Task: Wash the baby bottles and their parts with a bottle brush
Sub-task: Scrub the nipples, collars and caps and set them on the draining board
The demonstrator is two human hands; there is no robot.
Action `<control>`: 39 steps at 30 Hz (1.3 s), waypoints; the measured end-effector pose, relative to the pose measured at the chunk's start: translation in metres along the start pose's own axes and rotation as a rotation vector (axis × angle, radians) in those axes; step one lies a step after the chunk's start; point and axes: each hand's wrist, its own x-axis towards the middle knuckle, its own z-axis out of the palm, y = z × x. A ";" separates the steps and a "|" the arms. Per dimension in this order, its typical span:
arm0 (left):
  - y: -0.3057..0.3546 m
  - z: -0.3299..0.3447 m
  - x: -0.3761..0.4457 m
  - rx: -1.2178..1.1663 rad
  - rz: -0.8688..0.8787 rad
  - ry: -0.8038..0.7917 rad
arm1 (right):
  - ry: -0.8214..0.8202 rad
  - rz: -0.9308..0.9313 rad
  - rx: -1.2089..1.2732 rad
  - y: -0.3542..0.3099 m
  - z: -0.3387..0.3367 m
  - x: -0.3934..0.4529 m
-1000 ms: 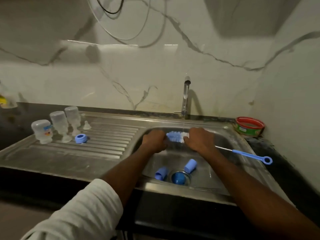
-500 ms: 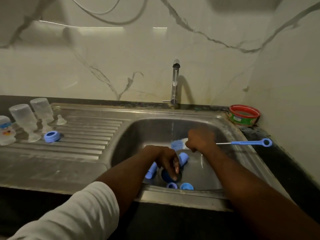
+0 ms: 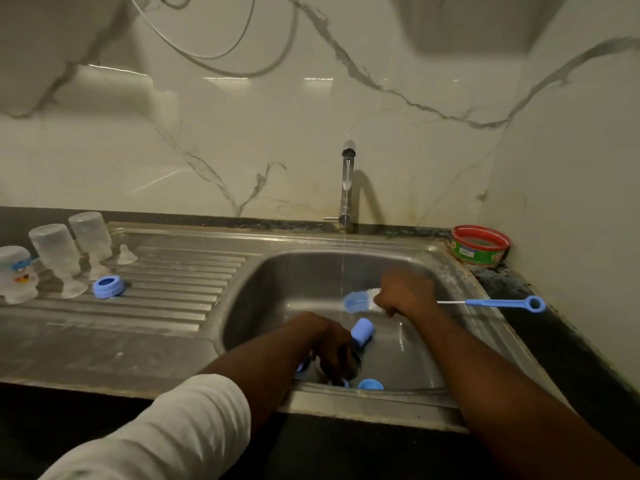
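Right hand (image 3: 405, 294) holds bottle brush (image 3: 360, 301) over sink (image 3: 263, 271)

No text, brand or number can be read anywhere: the red-rimmed green tub (image 3: 479, 246) carries a small white label too blurred to make out, and the leftmost bottle (image 3: 17, 274) bears only a coloured cartoon print.

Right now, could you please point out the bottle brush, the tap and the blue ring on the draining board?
bottle brush (image 3: 360, 301): head view, on its bristle head.
tap (image 3: 347, 188): head view, on its upright spout.
blue ring (image 3: 108, 286): head view, on its rim.
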 end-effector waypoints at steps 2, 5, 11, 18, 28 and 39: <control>-0.004 -0.003 -0.001 -0.049 0.020 0.015 | 0.009 0.014 0.036 0.002 -0.002 0.000; -0.019 -0.008 -0.001 -0.218 0.039 0.176 | 0.094 0.036 0.053 0.013 -0.006 0.001; -0.042 -0.030 -0.007 -0.887 0.010 0.667 | 0.197 0.077 0.048 0.023 -0.008 0.001; -0.021 -0.057 0.004 -1.266 0.000 1.198 | 0.268 0.091 0.086 0.020 -0.006 0.003; -0.023 -0.068 0.014 -1.704 0.105 1.151 | 0.487 0.163 0.255 0.003 -0.022 0.001; 0.005 -0.083 0.004 -2.089 0.395 0.704 | 0.601 0.056 0.198 -0.013 -0.027 0.001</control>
